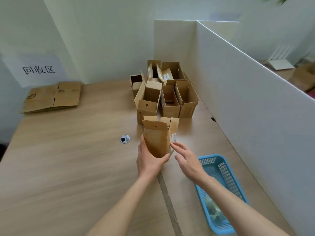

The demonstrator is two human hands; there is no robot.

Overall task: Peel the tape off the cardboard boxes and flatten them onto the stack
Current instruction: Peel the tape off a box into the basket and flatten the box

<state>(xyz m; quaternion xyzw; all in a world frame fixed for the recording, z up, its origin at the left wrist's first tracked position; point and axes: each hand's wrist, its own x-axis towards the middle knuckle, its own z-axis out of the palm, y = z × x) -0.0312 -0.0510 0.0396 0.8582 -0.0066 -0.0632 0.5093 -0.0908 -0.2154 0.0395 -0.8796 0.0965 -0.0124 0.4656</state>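
A small cardboard box marked 10 [158, 135] is held tilted above the table, its open flaps pointing away from me. My left hand [150, 160] grips its near end from below, thumb on the left side and fingers curled round the right edge. My right hand [185, 159] is beside the box with straight fingers, fingertips touching the box's right side near a white label. A pile of several open cardboard boxes [163, 92] stands behind it. A stack of flattened cardboard [52, 97] lies at the far left of the table.
A blue plastic basket [219, 169] with crumpled tape inside sits at the right under my right forearm. White partition boards [255, 103] wall off the right side and back. A round cable grommet [124, 139] is in the wooden tabletop [68, 159]. A paper sign [38, 70] hangs above the flat stack.
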